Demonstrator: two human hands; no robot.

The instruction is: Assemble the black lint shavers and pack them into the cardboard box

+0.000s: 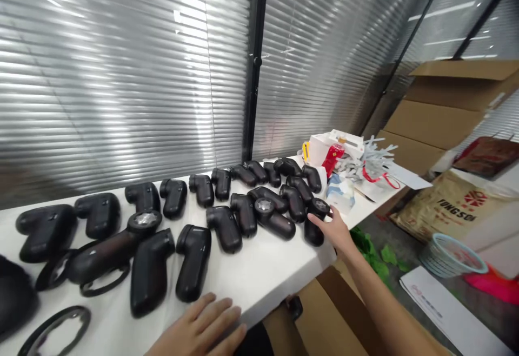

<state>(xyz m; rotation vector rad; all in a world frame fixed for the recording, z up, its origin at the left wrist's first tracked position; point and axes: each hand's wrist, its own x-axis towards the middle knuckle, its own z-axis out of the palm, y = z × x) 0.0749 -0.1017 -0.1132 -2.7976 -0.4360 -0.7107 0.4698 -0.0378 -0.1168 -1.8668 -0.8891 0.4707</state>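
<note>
Several black handheld devices, each with a bent head, lie in loose rows on the white table (259,269). At the right end of the front row, my right hand (334,229) has its thumb and fingers around the head of one black device (314,231). My left hand (205,326) rests flat at the table's front edge, fingers spread, holding nothing. Just beyond it lies another black device (193,261). A device with a round clear-faced head (279,225) lies left of my right hand. Black rings (57,334) are at the lower left.
Toward the table's right end are a red bottle (333,157), a white box (320,147), a tissue pack (340,193) and shredded paper. Blinds (121,101) stand behind. Cardboard boxes (433,123), a blue basket (452,256) and an open carton (324,312) occupy the floor area.
</note>
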